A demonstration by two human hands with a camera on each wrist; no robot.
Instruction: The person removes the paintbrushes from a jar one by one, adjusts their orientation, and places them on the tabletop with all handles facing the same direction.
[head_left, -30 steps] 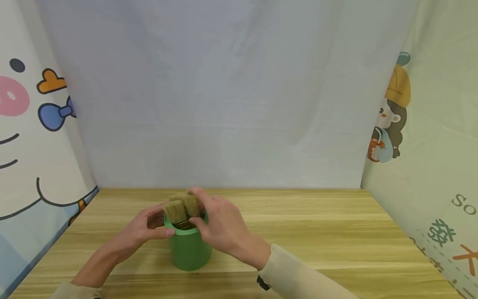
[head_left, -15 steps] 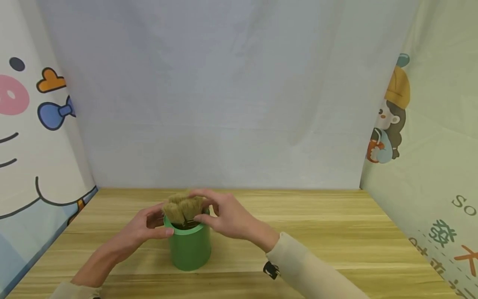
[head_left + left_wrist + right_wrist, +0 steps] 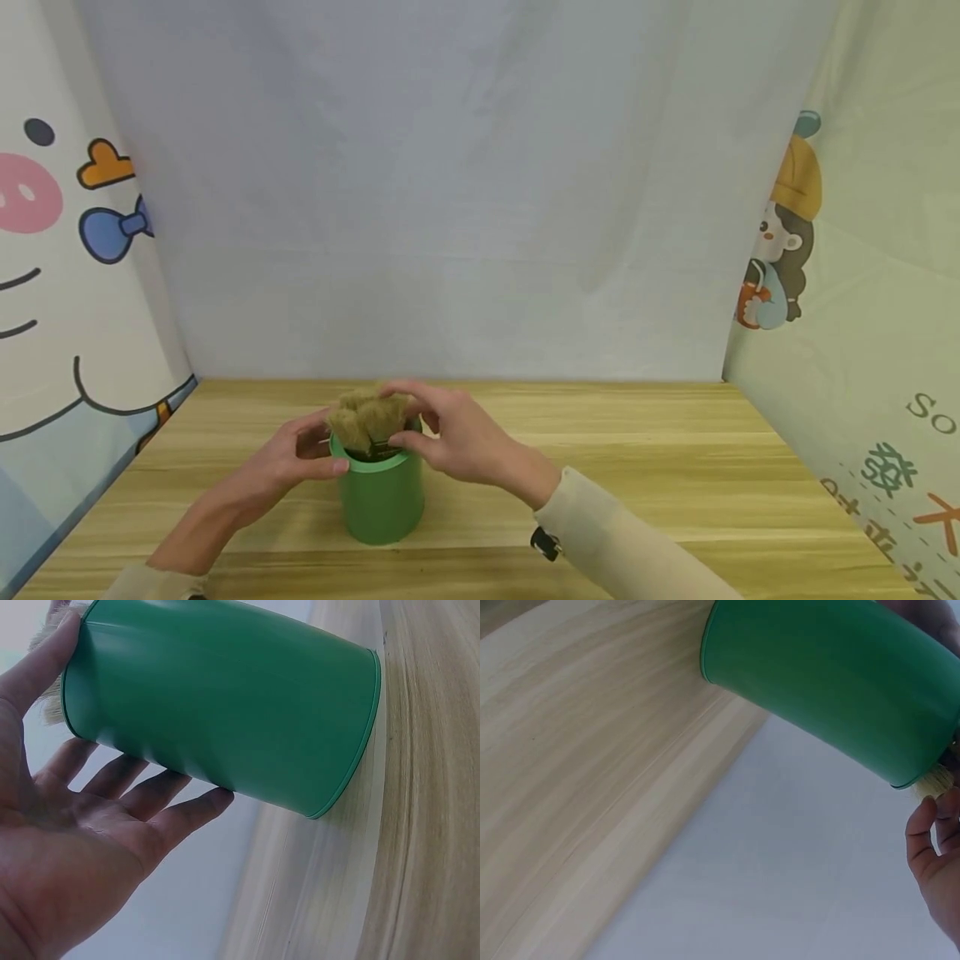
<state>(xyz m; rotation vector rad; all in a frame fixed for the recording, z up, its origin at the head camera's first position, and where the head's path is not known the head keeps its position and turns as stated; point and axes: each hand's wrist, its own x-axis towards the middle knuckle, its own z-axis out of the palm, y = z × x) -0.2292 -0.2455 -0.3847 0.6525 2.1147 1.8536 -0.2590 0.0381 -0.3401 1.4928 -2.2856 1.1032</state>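
A green cylindrical container [image 3: 382, 504] stands upright on the wooden table, left of centre. Several brushes [image 3: 351, 427] are in it, their tan bristles up above the rim and their handles hidden inside. My left hand [image 3: 279, 457] holds the container from the left. In the left wrist view its fingers [image 3: 191, 814] lie along the green wall, with the thumb up at the rim. At the right of the rim, my right hand [image 3: 468, 437] pinches one brush around its bristles between thumb and fingers. In the right wrist view its curled fingers [image 3: 922, 825] meet the bristles [image 3: 934, 781].
The wooden tabletop [image 3: 600, 467] stretches to the right of the container. A plain pale curtain [image 3: 465, 208] hangs behind the table's back edge. Printed cloths with cartoon figures hang at the left [image 3: 90, 333] and right [image 3: 862, 292].
My right hand has shifted slightly right and its wrist has turned, then stayed still. The brush heads have settled closer together and a little lower. The left hand keeps its place at the container.
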